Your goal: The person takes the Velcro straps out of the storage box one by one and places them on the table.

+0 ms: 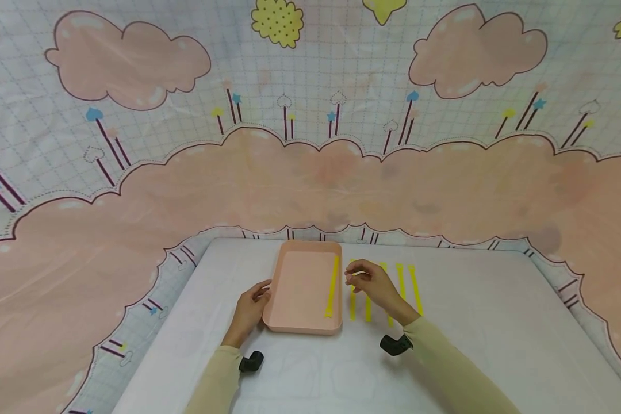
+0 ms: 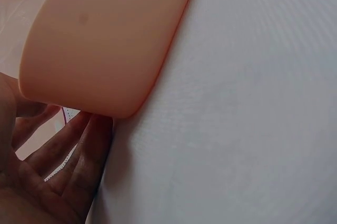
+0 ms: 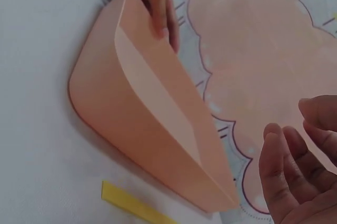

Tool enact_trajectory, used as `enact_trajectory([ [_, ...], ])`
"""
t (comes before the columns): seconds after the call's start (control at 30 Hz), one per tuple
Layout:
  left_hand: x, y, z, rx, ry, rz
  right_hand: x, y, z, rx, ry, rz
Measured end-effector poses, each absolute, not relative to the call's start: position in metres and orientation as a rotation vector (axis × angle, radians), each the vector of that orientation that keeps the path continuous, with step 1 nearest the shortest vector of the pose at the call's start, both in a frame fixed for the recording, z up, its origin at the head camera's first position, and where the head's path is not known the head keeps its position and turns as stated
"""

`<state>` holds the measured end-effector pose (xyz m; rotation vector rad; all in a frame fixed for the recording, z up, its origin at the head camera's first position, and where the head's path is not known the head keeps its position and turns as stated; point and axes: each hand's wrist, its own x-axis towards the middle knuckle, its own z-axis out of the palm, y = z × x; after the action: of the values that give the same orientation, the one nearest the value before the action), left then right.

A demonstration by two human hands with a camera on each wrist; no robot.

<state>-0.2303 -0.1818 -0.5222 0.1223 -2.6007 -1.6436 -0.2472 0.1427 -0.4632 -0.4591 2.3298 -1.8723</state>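
A shallow pink tray (image 1: 297,287) lies on the white table, with one thin yellow strip (image 1: 333,287) inside along its right side. My left hand (image 1: 250,310) grips the tray's left wall; in the left wrist view its fingers reach under the tray's corner (image 2: 100,50). Just right of the tray, my right hand (image 1: 376,287) hovers over several more yellow strips (image 1: 415,287) laid roughly parallel. Its fingers are loosely bent, with a gap to the thumb and nothing between them. The right wrist view shows one strip (image 3: 131,205) beside the tray wall.
The white table (image 1: 497,322) extends to both sides and in front of the tray. A cloth (image 1: 331,184) printed with clouds hangs behind and around it. Dark wrist cameras (image 1: 395,345) sit at both sleeves.
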Motion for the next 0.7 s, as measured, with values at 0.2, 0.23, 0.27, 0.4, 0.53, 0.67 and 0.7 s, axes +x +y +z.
enact_trajectory([
  [0.2,-0.231,-0.181,-0.522,0.122,-2.599,-1.638,-0.247,0.128,-0.457,-0.557,2.431,-1.775],
  [0.23,-0.231,-0.181,-0.522,0.116,-2.599,-1.634,-0.247,0.125,-0.456,-0.563,2.445,-1.761],
  [0.27,-0.231,-0.181,-0.523,0.117,-2.600,-1.635,-0.247,0.123,-0.456,-0.569,2.460,-1.750],
  [0.4,-0.232,-0.181,-0.523,0.106,-2.598,-1.641,-0.247,0.117,-0.455,-0.616,2.528,-1.674],
  [0.53,-0.233,-0.182,-0.524,0.099,-2.592,-1.645,-0.249,0.111,-0.457,-0.717,2.589,-1.570],
  [0.67,-0.233,-0.183,-0.524,0.098,-2.590,-1.644,-0.250,0.106,-0.459,-0.834,2.624,-1.445],
  [0.7,-0.232,-0.183,-0.524,0.098,-2.591,-1.641,-0.251,0.105,-0.459,-0.864,2.639,-1.405],
])
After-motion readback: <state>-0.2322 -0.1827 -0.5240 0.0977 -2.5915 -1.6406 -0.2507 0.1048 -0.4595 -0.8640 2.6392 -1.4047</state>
